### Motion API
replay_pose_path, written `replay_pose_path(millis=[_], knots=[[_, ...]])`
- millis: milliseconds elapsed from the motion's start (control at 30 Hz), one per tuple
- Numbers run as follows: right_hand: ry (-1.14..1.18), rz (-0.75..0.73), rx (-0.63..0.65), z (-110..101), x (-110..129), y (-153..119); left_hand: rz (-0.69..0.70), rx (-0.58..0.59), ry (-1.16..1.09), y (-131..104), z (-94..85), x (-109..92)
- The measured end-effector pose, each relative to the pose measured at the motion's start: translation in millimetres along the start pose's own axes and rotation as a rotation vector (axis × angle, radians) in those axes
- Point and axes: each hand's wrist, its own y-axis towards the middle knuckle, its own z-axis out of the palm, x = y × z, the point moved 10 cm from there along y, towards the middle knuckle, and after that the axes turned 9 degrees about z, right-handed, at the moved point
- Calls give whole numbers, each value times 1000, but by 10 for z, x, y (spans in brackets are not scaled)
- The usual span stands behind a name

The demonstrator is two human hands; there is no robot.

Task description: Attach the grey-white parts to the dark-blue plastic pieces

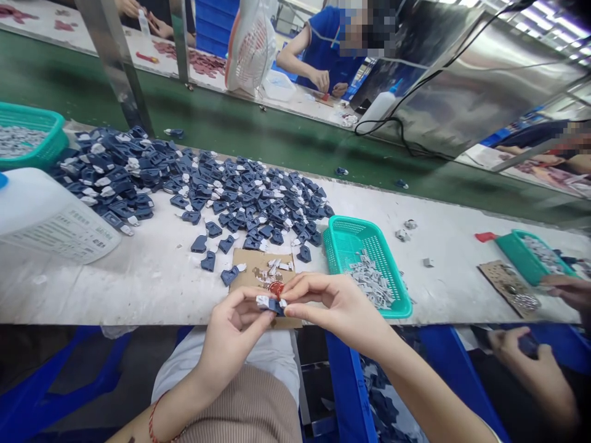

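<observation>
My left hand (pixel 231 332) is closed on a small dark blue plastic part (pixel 276 306), which has a whitish piece at its left end. From the other side my right hand (pixel 344 307) pinches with thumb and forefinger at the part's right end, where a small light grey piece (pixel 283 303) shows between the fingertips. Just behind the fingers is a round red item (pixel 276 287), partly covered by them. Beneath lies a piece of cardboard (pixel 244 258) with several loose light grey pieces (pixel 279 266) and a wet-looking patch.
A large heap of blue parts (pixel 207 184) spreads behind. To the right stands a green basket (pixel 330 246) of grey pieces; another green basket (pixel 55 138) is far left. A white jug (pixel 55 215) stands left. Co-workers' hands (pixel 530 363) are at right and across the green belt (pixel 295 129).
</observation>
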Motion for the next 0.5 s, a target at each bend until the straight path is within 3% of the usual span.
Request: replay_pose_path(millis=[500], knots=[[-258,-176,-85,54,199,-95,39,-14,19,-22,-21,-50]])
